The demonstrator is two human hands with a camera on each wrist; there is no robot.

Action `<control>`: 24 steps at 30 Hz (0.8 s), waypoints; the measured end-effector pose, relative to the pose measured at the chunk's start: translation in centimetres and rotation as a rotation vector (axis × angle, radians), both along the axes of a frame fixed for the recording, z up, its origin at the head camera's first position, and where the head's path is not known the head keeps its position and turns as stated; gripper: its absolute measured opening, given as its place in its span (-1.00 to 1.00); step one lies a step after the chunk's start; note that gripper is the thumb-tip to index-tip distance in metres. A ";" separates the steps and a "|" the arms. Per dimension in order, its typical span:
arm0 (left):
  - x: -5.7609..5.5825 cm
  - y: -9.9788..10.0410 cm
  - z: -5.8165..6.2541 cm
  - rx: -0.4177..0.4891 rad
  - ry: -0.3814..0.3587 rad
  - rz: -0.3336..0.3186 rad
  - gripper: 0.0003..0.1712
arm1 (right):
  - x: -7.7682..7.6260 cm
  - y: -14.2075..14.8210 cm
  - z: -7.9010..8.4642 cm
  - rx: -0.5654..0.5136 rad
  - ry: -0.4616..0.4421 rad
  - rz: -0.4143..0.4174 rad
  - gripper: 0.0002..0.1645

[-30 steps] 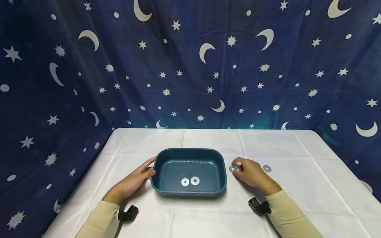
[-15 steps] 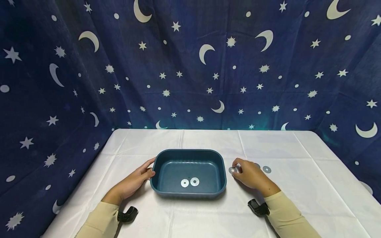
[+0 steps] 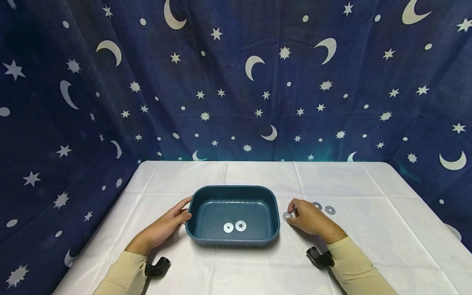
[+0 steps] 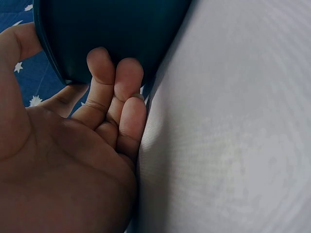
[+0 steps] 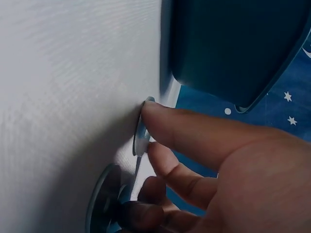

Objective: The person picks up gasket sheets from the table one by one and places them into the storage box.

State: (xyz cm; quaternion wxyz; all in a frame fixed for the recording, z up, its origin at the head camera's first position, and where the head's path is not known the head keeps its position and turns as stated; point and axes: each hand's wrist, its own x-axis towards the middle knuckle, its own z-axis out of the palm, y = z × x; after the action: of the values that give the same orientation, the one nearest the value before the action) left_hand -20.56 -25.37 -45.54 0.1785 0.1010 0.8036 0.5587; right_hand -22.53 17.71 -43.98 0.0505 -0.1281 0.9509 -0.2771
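My left hand [image 3: 166,224] holds the left end of a dark teal rectangular bin [image 3: 236,239]; its thumb is at the rim and several fingertips [image 4: 129,77] press the outer wall. Two flat metal washers [image 3: 241,225] lie inside on the bin's floor. Just right of the bin, my right hand [image 3: 311,217] pinches another washer [image 3: 287,216] between thumb and index finger, low over the cloth. In the right wrist view that washer [image 5: 141,128] stands edge-on at the thumb tip. A further washer [image 5: 103,199] lies beneath the curled other fingers.
Beyond the right hand, two washers [image 3: 330,210] lie on the white tablecloth [image 3: 368,246]. A dark blue curtain [image 3: 228,82] with moons and stars hangs behind and to the sides of the table. Each wrist wears a black mount [image 3: 157,267].
The right hand and its washer have shifted slightly toward the front of the table, and more of a washer behind the hand shows. The left hand stays on the bin.
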 end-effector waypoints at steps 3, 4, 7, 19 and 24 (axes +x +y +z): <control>0.1 -0.1 -0.1 0.003 -0.006 0.004 -0.24 | 0.0 0.0 -0.1 -0.002 0.019 0.018 -0.71; 0.1 -0.1 -0.1 0.004 -0.007 0.004 -0.24 | 0.0 -0.1 -0.1 -0.004 0.027 0.027 -0.70; 0.1 -0.2 -0.2 0.009 -0.009 0.003 -0.24 | -0.1 -0.1 -0.1 -0.025 0.030 0.040 -0.69; 0.0 -0.2 0.1 -0.005 -0.015 -0.001 -0.25 | 0.0 -0.3 0.3 -0.071 0.037 0.092 -0.73; 0.0 -0.2 0.2 0.005 -0.016 -0.010 -0.25 | 0.1 -0.2 0.6 -0.083 0.047 0.114 -0.77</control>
State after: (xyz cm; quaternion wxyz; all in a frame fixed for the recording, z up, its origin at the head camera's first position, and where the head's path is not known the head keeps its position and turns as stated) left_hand -20.51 -25.52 -45.38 0.1873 0.1010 0.8004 0.5604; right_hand -22.44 17.55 -43.40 0.0385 -0.1903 0.9308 -0.3097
